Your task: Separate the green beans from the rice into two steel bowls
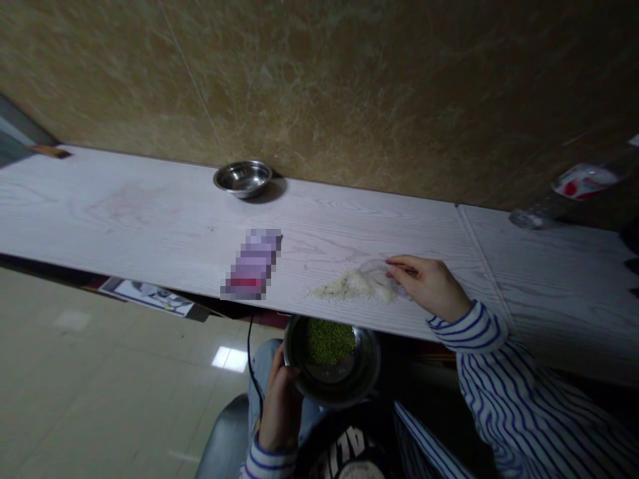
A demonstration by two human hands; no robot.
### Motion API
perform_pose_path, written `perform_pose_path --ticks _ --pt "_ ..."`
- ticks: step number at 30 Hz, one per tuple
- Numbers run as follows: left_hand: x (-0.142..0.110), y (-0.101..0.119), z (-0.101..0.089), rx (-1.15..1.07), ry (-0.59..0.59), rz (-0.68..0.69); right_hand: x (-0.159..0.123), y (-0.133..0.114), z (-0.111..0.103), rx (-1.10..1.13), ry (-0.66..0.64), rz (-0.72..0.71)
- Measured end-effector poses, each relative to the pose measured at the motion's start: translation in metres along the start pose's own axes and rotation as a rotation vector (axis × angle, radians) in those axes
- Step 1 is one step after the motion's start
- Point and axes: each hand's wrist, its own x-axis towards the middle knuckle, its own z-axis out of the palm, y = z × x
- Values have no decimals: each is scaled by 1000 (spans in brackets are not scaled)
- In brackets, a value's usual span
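Left hand: grip grasping the left rim of the deep steel bowl, thumb on the near side of the rim.
Deep steel bowl: held just off the front edge of the surface, above the person's lap, its mouth facing up toward the viewer.
Green beans: small, round, gathered inside the deep steel bowl at the side nearest the surface; bare metal shows at the near side.
Right hand: above the surface near the front edge, thumb and index finger brought together in a pinch at the right end of the pale grains; whether the grip contains anything, cannot tell.
Pale grains: loose heap near the front edge, tapering toward the left, with scattered bits around it.
Translucent material: beside the heap, by the right fingertips; exact nature unclear.
Purple rectangular item: flat, pixelated, left of the heap, reaching the front edge.
Shallow steel bowl: upright at the back edge, close to the wall.
Plastic bottle: red-and-white label, near the back edge, right of the surface seam.
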Motion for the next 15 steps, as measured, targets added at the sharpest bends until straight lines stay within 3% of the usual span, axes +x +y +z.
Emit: perform_pose_path --ticks 15 --pt "3 -6 -6 -17 16 10 14 -12 25 228 -193 62"
